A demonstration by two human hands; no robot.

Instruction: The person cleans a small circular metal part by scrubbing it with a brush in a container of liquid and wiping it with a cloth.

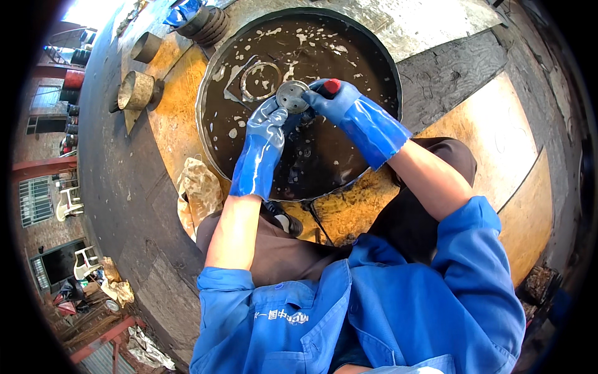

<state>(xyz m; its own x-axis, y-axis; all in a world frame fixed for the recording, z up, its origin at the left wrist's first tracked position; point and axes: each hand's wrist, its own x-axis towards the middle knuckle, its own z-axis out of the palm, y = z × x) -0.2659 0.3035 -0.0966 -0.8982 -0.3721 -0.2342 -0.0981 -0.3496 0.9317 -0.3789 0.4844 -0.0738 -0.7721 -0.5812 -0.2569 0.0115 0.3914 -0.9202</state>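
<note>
Above a large round basin (200, 109) of dark, foamy liquid, I hold a round metal disc (290, 95) with small holes. My left hand (266, 118), in a blue rubber glove, pinches the disc's lower left edge. My right hand (335, 103), gloved alike, is closed around a tool with a red end (332, 86); its fingertips are at the disc's right edge. The rest of that tool is hidden by the glove. A metal ring (242, 81) lies in the liquid just left of the disc.
Rusty metal cylinders (135, 91) stand left of the basin, and a stack of ribbed rings (210, 30) stands at its far left. A stained cloth (198, 193) lies by my left knee. Metal and board sheets (489, 134) cover the floor on the right.
</note>
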